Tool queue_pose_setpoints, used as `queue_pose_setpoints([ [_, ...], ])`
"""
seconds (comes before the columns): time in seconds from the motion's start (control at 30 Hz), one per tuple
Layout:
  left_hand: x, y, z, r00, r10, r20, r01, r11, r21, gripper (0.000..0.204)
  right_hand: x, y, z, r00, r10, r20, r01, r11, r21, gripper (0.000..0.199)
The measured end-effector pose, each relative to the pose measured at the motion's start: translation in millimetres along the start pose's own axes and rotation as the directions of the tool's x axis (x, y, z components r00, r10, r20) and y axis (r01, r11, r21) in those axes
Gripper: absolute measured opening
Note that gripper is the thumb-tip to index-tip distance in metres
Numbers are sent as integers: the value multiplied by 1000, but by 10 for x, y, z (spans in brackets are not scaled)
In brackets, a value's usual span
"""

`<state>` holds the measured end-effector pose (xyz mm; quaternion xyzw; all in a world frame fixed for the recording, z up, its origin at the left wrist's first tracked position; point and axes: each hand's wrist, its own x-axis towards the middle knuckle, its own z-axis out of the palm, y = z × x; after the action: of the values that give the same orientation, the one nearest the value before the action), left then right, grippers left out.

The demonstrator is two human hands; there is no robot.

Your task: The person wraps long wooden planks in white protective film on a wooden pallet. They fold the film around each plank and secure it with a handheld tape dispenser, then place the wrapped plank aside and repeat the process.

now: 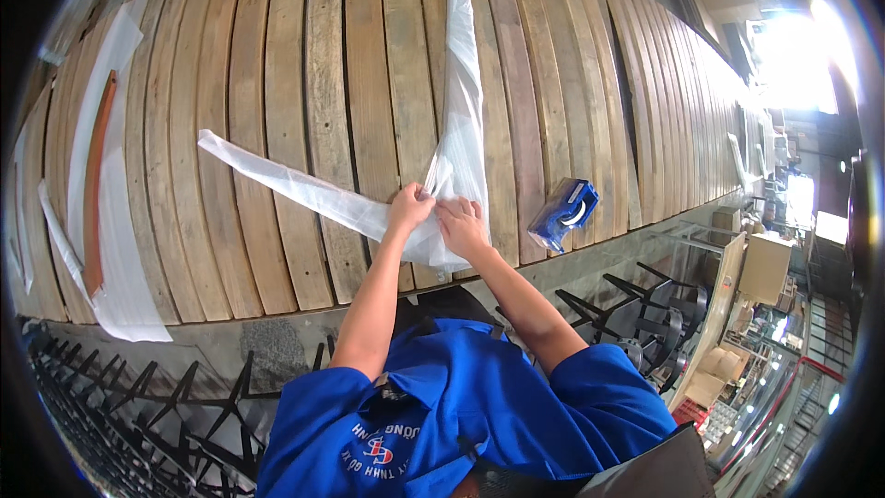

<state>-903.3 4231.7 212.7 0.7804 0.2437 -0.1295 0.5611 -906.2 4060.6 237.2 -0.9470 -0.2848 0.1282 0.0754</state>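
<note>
So the head view looks down on a long bench (304, 129) made of worn wooden slats, running off toward a bright doorway at the far right. Looks like a workshop: black metal frames (138, 406) stacked below the bench edge, cardboard boxes (765, 267) and shelving off to the right.

On the bench, a blue tape dispenser (564, 212) sits near the edge, just right of the hands. Far left, a reddish-brown curved wood strip (95, 184) lies on white foam sheet (120, 295), long axis running away from the person.

The wrapped piece (461, 111) is V-shaped in white foam: one arm points straight away, the other slants out to the left. The corner sits at the near edge, where left hand (408, 206) and right hand (461, 224) both pinch the wrap.
</note>
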Motion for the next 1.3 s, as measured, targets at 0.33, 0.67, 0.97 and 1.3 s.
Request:
queue_pose_setpoints([
  [0.33,-474,9,620,876,245,-416,-169,963,211,26,365,253,-124,906,-84,414,141,984,-108,26],
  [0.67,-407,-184,930,864,254,-434,-152,955,256,27,-1114,964,-1085,989,19,-146,54,874,482,23],
  [0.97,-426,103,1009,891,92,-445,99,916,388,23,-1949,2614,-807,580,714,392,-598,46,800,40],
  [1.3,-565,-47,881,921,305,-242,-141,841,522,29,-1817,2287,-415,632,736,242,-307,-49,950,34],
])
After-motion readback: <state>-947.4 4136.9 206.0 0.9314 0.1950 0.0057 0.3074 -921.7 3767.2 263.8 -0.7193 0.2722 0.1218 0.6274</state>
